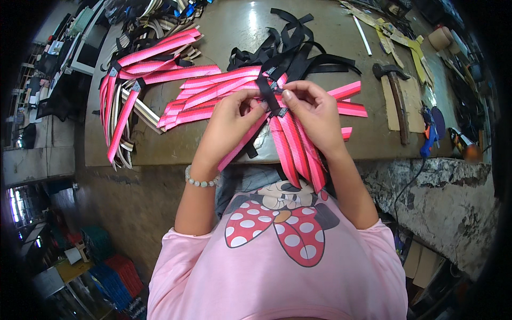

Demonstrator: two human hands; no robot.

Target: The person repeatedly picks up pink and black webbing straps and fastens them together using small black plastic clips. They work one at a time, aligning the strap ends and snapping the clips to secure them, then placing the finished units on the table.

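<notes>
Near the frame's upper centre, we see a flat black strap point(268, 95) crossing bright pink webbing strips point(292, 140), ribbed and striped lengthwise in deeper red, over the worktop point(224, 32). Our left hand point(234, 113) and right hand point(318, 116) flank it, fingers drawn together; exactly what they pinch, we cannot tell.

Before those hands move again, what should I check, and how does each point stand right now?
1. Left hand and right hand at the black strap: ok.
2. Firm pinch on it: cannot tell, fingers hide the contact.
3. Pink straps wholly on the table: not ok, some ends hang past the near edge.
4. Hammer apart from the hands: ok, lying off right.
5. Blue corded tool apart too: ok, farther right.
</notes>
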